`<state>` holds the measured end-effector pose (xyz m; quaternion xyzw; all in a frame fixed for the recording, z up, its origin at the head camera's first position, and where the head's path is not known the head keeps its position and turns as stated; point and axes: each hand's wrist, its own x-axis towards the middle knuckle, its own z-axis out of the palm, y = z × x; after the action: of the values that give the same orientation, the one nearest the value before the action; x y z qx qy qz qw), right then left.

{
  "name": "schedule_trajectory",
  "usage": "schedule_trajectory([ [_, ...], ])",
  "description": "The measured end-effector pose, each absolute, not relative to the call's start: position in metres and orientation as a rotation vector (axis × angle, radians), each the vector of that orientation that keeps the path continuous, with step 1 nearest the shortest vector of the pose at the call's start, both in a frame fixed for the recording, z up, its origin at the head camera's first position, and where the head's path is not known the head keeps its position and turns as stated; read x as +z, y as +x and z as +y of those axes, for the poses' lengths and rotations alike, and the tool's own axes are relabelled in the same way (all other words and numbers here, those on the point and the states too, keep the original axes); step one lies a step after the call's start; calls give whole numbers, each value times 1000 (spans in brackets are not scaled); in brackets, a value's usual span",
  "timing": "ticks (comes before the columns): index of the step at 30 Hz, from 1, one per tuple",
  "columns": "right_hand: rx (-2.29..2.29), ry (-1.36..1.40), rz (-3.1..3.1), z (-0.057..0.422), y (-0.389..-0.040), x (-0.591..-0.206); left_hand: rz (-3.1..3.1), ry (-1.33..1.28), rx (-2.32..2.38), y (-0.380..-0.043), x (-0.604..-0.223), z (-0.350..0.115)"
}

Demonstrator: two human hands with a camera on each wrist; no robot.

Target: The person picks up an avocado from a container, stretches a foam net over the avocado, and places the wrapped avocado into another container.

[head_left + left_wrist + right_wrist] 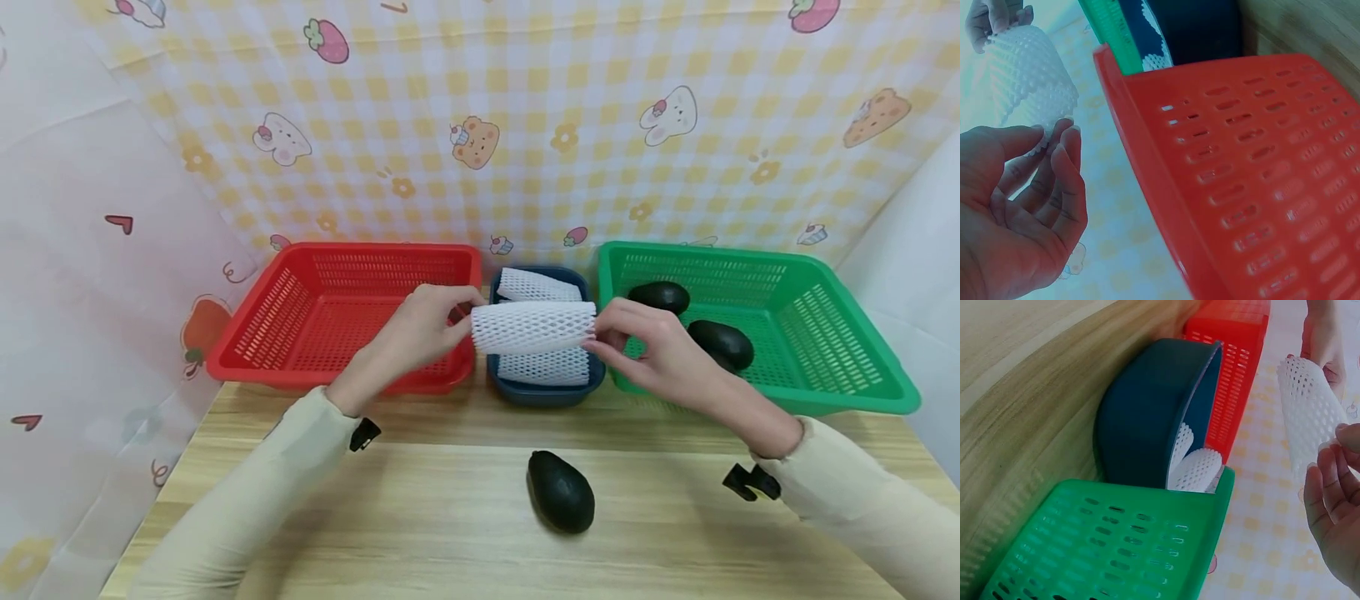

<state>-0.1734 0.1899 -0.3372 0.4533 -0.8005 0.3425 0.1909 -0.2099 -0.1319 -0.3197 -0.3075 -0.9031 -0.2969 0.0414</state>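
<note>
Both hands hold a white foam mesh sleeve [534, 327] level above the dark blue tub. My left hand [420, 329] pinches its left end between thumb and fingers; in the left wrist view that end of the sleeve [1032, 81] gapes as a hollow tube. At the opposite end my right hand [660, 350] pinches the rim, seen also in the right wrist view, where the sleeve [1310, 412] hangs between the two hands. More foam sleeves [543, 368] lie in the blue tub [546, 395] beneath. A dark avocado [561, 492] lies on the table, nearer than the tub.
Left of the tub stands a red basket [262, 385], with nothing visible inside. On the right, a green basket [825, 400] contains dark avocados [720, 343], partly hidden by my right hand. A checked cloth [525, 108] hangs behind the wooden table [420, 500].
</note>
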Motion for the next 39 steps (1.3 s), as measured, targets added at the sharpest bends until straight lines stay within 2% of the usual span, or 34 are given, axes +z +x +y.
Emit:
schedule_trajectory([
  [6, 940, 1276, -2321, 188, -171, -340, -2703, -931, -831, -215, -318, -141],
  [16, 864, 1549, -2195, 176, -153, -340, -2600, -921, -787, -219, -318, -151],
  [22, 822, 1603, -2116, 171, -146, -337, -2598, -938, -750, -217, -319, -151],
  [28, 858, 1491, -2140, 173, -149, -334, -2601, -943, -763, -217, -320, -151],
  [39, 833, 1023, -2368, 191, -160, -332, -2584, -935, -845, -216, -320, -155],
])
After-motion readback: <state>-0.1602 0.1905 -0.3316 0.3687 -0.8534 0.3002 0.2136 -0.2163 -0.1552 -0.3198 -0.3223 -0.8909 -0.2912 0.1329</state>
